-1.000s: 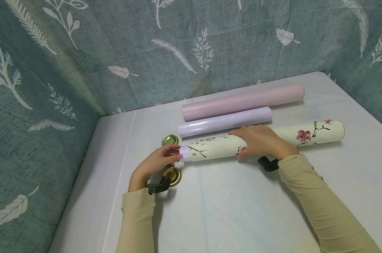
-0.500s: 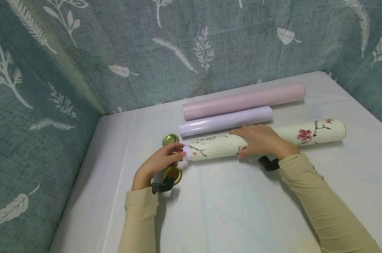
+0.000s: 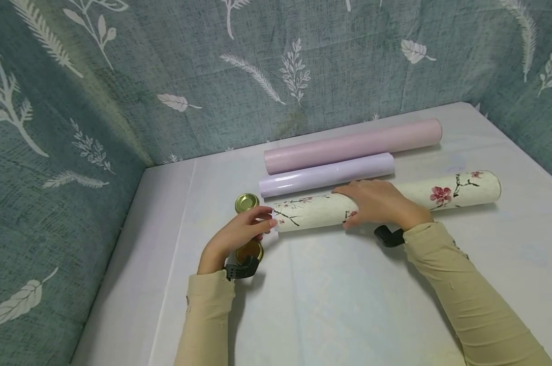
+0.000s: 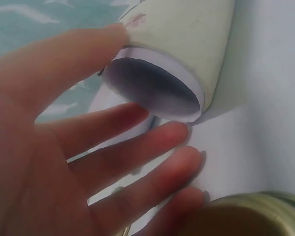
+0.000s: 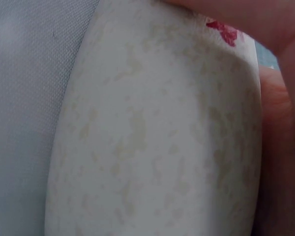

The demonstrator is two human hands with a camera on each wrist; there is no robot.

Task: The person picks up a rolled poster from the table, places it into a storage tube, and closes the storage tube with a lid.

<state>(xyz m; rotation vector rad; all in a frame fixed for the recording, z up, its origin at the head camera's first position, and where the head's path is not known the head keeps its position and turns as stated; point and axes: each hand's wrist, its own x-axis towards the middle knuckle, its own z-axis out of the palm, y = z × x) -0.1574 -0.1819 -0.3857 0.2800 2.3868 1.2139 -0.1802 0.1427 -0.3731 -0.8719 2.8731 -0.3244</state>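
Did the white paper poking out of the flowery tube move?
Yes. The white paper slid rightward into the flowery tube, pushed by the left hand, away from the gold lid.

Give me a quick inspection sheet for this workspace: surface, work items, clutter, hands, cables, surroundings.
Surface: white table, cloth-covered.
Work items: floral roll lying flat; white inner sheet shows at its open left end.
Clutter: pink roll and lilac roll lie behind it; two gold lids sit near the left end.
Hands: left hand, fingers fairly straight, touches the roll's left end; right hand grips the roll mid-length.
Cables: nothing seen.
Surroundings: green leaf-print fabric behind and at both sides.
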